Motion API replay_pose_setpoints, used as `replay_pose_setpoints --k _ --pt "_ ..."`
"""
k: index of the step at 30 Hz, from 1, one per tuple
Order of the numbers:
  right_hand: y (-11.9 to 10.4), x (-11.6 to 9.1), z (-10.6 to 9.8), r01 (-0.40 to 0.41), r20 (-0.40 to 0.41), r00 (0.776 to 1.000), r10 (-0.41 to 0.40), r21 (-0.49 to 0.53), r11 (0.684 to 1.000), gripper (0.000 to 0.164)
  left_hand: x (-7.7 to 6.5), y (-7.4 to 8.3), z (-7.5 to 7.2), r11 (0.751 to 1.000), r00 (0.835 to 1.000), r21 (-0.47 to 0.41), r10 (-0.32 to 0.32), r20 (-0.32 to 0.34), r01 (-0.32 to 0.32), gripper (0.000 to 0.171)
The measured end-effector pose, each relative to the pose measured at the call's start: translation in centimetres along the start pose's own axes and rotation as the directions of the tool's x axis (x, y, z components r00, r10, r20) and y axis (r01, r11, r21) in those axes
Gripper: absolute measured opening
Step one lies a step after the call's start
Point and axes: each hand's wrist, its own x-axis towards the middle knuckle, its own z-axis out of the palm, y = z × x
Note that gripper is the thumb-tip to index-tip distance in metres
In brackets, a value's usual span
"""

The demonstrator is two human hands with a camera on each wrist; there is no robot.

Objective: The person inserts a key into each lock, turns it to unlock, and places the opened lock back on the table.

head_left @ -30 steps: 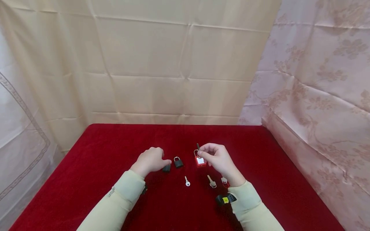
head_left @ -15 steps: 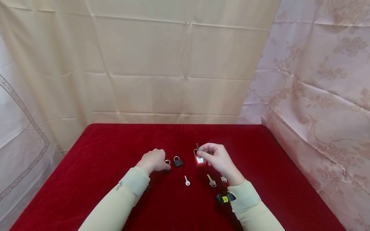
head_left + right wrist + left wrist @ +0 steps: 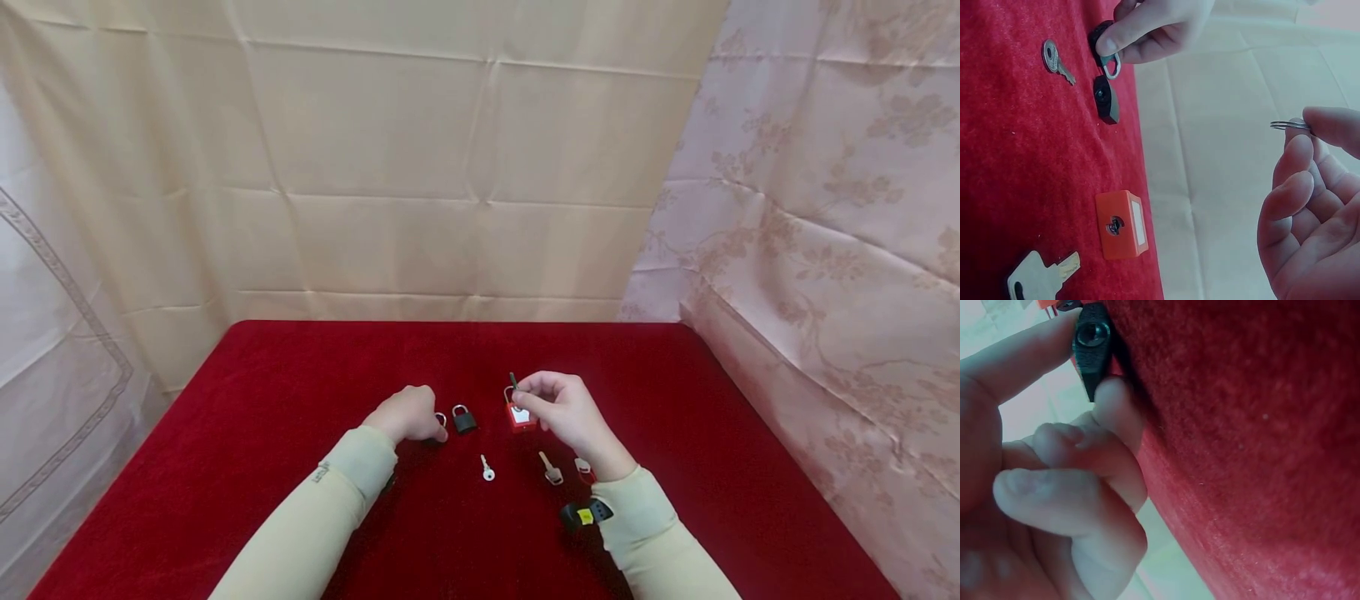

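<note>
On red cloth (image 3: 450,533), left hand (image 3: 407,414) shifted rightward, pinching padlock (image 3: 1089,359)

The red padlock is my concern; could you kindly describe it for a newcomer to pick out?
Above the red-covered table, find the right hand. In the head view, the red padlock shows just left of it, bearing a white label. Its red body sets it apart from the loose black padlock and the held one in the left hand.
</note>
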Motion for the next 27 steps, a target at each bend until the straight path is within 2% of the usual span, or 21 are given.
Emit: replay_pose_setpoints --k 13,18,27 --pt "0.2 0.1 0.1 0.007 -0.004 1.000 -0.007 -0.012 1.000 0.007 0.5 -0.5 0.4 0.989 1.000 -0.146 0.028 -0.001 -0.027 0.041" --pt "0.1 0.1 0.1 0.011 -0.004 1.000 -0.011 -0.015 1.000 0.007 0.8 -0.8 0.5 0.987 0.999 -0.159 0.034 0.005 -0.033 0.047" --pt "0.2 0.1 0.2 0.010 0.003 1.000 -0.010 -0.026 1.000 0.006 0.9 -1.7 0.4 0.979 0.997 -0.189 0.079 0.018 -0.074 0.046"
